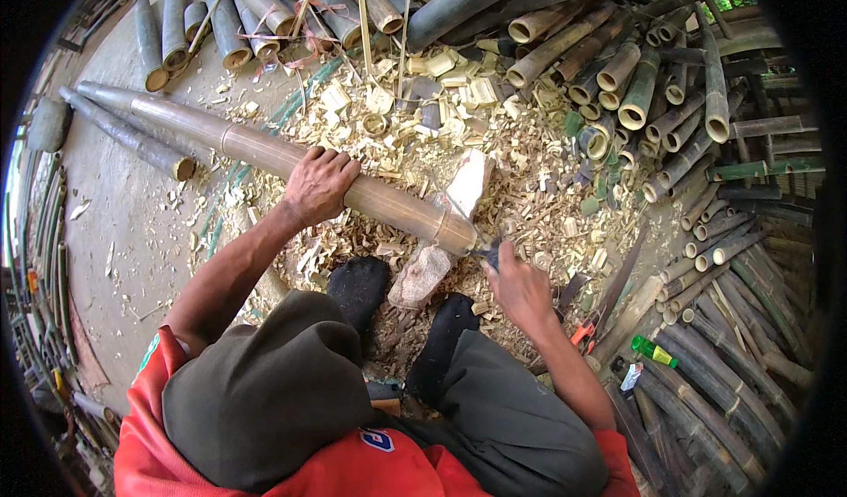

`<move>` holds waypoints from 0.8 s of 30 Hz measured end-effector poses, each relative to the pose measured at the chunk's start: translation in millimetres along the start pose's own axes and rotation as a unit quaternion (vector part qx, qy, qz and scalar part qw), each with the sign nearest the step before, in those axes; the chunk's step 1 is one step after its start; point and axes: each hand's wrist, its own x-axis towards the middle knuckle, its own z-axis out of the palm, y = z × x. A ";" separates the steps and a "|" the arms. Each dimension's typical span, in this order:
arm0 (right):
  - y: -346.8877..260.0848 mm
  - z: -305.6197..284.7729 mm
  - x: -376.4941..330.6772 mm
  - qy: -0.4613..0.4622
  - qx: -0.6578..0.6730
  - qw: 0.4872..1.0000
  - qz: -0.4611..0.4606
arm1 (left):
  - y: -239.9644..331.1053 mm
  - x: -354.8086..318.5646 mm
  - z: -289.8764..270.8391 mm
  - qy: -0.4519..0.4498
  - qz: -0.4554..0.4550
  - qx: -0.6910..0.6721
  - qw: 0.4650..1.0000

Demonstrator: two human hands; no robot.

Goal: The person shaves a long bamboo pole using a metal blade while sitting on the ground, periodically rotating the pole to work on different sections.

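Note:
A long brown bamboo pole (256, 148) lies slanted across the floor, its near end resting on a pale wooden block (466, 182). My left hand (319, 184) presses down on the pole near its middle. My right hand (519, 287) grips a dark-handled cutting tool (490, 252) held against the pole's cut end. My feet in black socks (360, 287) sit just below the pole, beside a rough stone-like block (422, 274).
Bamboo chips and short cut rings (415, 100) litter the floor behind the pole. Stacks of bamboo tubes (670, 109) fill the right side and top. A second thin pole (132, 135) lies at left. A green bottle (655, 350) and orange-handled tool (582, 331) lie at right.

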 end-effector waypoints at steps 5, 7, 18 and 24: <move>-6.0 -41.0 -4.5 0.015 0.047 0.999 -0.018 | -3.2 17.1 -21.2 -0.205 -0.013 -0.023 0.978; -23.6 -64.3 -13.4 0.100 0.125 0.984 -0.074 | -22.5 37.6 -32.2 -0.319 -0.016 -0.049 0.946; -12.4 -49.6 -8.5 0.023 0.112 0.993 -0.001 | -11.7 15.2 -18.9 -0.153 -0.041 -0.022 0.987; -1.5 -6.1 -12.6 0.171 0.143 0.970 -0.096 | -8.8 5.3 -7.1 -0.063 -0.018 -0.004 0.998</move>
